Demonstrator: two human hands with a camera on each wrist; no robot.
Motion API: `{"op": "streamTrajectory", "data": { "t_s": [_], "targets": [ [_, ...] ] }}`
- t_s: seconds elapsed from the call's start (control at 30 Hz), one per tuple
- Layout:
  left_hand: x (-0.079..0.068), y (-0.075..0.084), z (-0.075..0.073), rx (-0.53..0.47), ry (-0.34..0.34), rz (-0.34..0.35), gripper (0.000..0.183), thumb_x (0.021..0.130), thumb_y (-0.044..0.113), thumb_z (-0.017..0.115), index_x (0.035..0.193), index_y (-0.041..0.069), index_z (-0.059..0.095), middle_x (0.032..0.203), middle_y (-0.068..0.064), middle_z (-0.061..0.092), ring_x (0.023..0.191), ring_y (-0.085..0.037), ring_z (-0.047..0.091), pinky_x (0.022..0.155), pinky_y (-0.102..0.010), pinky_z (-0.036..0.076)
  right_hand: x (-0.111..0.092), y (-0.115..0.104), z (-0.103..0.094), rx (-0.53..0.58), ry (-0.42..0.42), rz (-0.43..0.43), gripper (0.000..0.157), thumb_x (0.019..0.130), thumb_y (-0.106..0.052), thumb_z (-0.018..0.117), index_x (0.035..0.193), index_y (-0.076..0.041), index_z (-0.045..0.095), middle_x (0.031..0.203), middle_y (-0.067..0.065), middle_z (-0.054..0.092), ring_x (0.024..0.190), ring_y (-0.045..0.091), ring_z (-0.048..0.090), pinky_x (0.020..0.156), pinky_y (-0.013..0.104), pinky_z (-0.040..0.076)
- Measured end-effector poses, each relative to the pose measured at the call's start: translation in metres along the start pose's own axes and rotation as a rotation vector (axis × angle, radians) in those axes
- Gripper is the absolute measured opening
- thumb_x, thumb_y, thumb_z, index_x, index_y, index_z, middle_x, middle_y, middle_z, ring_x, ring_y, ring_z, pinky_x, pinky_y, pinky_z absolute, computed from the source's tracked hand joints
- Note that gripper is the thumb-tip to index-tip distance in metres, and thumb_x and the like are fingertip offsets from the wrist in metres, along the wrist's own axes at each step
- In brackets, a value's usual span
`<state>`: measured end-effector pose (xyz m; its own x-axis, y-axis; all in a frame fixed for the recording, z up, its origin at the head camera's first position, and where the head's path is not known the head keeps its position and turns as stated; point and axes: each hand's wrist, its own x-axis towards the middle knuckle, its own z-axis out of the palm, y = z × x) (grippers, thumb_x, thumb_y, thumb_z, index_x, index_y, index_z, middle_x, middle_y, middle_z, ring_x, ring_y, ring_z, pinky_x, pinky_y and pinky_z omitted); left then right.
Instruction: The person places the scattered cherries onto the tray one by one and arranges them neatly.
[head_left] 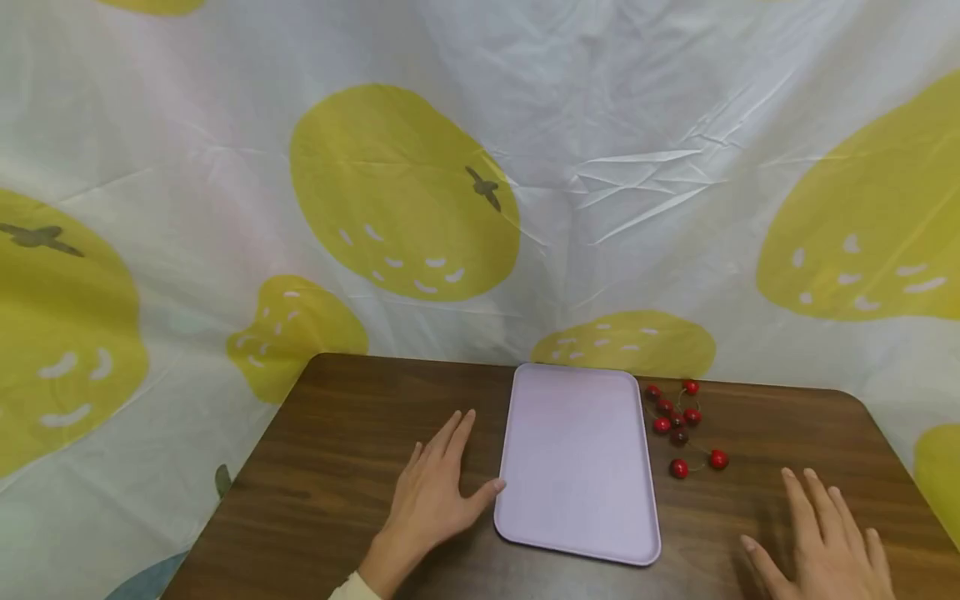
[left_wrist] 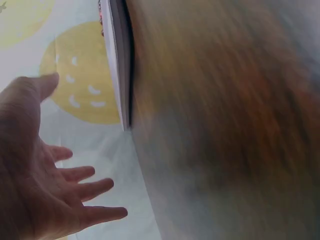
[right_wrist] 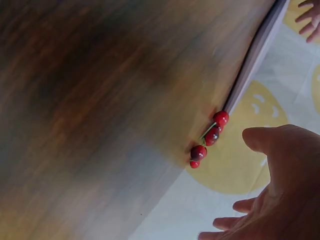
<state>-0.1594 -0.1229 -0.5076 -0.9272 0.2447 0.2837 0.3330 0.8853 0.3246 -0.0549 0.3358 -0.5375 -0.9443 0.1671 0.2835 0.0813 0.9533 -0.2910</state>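
A pale lilac tray (head_left: 577, 467) lies flat on the table, bare inside its low rim. Just left of it is my left hand (head_left: 435, 496), fingers straight and spread, thumb tip right at the tray's edge in the head view. To the right of the tray lie several red cherries (head_left: 678, 421) with thin green stems, some bright and some dark. My right hand (head_left: 828, 542) is at the lower right, fingers extended and apart, holding nothing. In the right wrist view the cherries (right_wrist: 198, 152) appear beyond the thumb, beside the tray's side.
The dark wood-grain table (head_left: 315, 467) has rounded far corners. Behind it hangs a white cloth (head_left: 585, 108) printed with large yellow fruit, close along the table's back edge and down its sides.
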Motion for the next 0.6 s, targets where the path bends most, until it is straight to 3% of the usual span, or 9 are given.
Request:
{"op": "streamTrajectory", "data": {
  "t_s": [0.17,0.27,0.33,0.43,0.6],
  "targets": [
    [0.006,0.007,-0.001,-0.034,0.018,-0.013,0.09,0.096,0.065,0.065,0.167,0.022,0.031,0.165,-0.008,0.048,0.145,-0.032,0.056,0.104,-0.057,0.055,0.006,0.001,0.001,0.013,0.006,-0.054,0.104,0.097,-0.052,0.071,0.171,-0.016,0.008,0.176,0.025,0.011,0.161,0.054,0.004,0.117,0.084,-0.003],
    [0.014,0.011,-0.001,-0.055,0.031,-0.025,0.084,0.098,0.057,0.068,0.164,0.017,0.037,0.15,-0.012,0.06,0.129,-0.031,0.066,0.088,-0.05,0.061,0.016,0.002,-0.001,0.008,0.012,-0.107,0.104,0.095,-0.048,0.074,0.17,-0.012,0.012,0.166,0.034,0.028,0.148,0.063,0.028,0.11,0.087,0.021],
    [0.021,0.013,-0.001,-0.065,0.027,-0.034,0.08,0.098,0.053,0.07,0.162,0.014,0.041,0.133,-0.011,0.066,0.111,-0.027,0.069,0.074,-0.042,0.06,0.023,0.003,-0.002,-0.009,0.014,-0.136,0.104,0.094,-0.046,0.077,0.17,-0.01,0.015,0.153,0.039,0.041,0.13,0.066,0.044,0.094,0.083,0.038],
    [0.03,0.017,-0.001,-0.088,-0.001,-0.045,0.077,0.097,0.05,0.072,0.159,0.013,0.045,0.112,-0.006,0.066,0.089,-0.02,0.066,0.061,-0.033,0.051,0.032,0.004,-0.002,-0.045,0.018,-0.178,0.104,0.091,-0.043,0.081,0.167,-0.005,0.021,0.131,0.042,0.052,0.105,0.064,0.054,0.069,0.073,0.048],
    [0.043,0.022,0.005,-0.119,-0.08,-0.052,0.076,0.097,0.049,0.071,0.158,0.013,0.046,0.101,0.0,0.069,0.074,-0.015,0.063,0.059,-0.033,0.047,0.04,0.003,0.001,-0.047,0.015,-0.213,0.103,0.088,-0.038,0.084,0.166,-0.006,0.026,0.125,0.039,0.055,0.102,0.059,0.057,0.067,0.069,0.049]
  ]
}}
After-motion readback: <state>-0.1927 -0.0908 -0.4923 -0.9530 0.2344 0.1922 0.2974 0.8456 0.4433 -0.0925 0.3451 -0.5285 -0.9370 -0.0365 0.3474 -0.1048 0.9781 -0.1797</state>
